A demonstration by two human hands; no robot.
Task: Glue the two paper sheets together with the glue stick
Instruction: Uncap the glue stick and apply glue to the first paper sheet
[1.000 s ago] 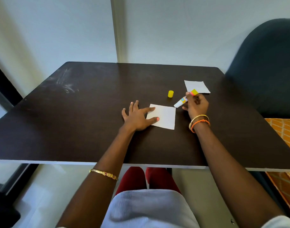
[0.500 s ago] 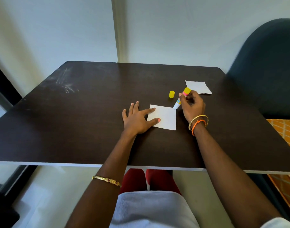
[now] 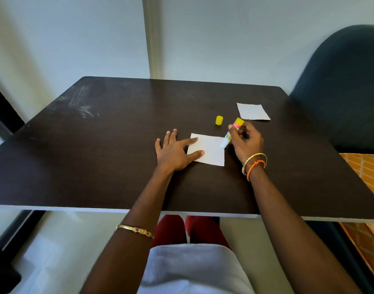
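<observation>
Items as I see them from the head camera:

Table (image 3: 97,166): dark top, pale front edge, faint scuffs at the far left.

Near sheet (image 3: 211,151): white square, flat on the table at centre. My left hand (image 3: 173,152) lies palm down at its left edge, fingers spread and flat; forefinger and thumb rest on the paper, the other fingers on the table. It grips nothing, only presses.

Glue stick (image 3: 231,133): tilted, yellow and pink end up and away from me, white tip down at the right edge of the near sheet. I cannot tell whether the tip touches the paper or sits just above it. My right hand (image 3: 245,141) is curled around the barrel, fingers closed on it.

Cap (image 3: 219,120): small, yellow, upright on the table just beyond the near sheet, left of the stick's upper end, apart from both.

Far sheet (image 3: 253,111): second white square, flat, further back and to the right, apart from the near sheet and just beyond my right hand.

Bangles: a gold one and an orange beaded one on my right wrist (image 3: 255,164), a gold one on my left forearm (image 3: 135,230).

Chair (image 3: 343,92): dark, right of the table.

Wall (image 3: 224,39): pale, behind the table.
</observation>
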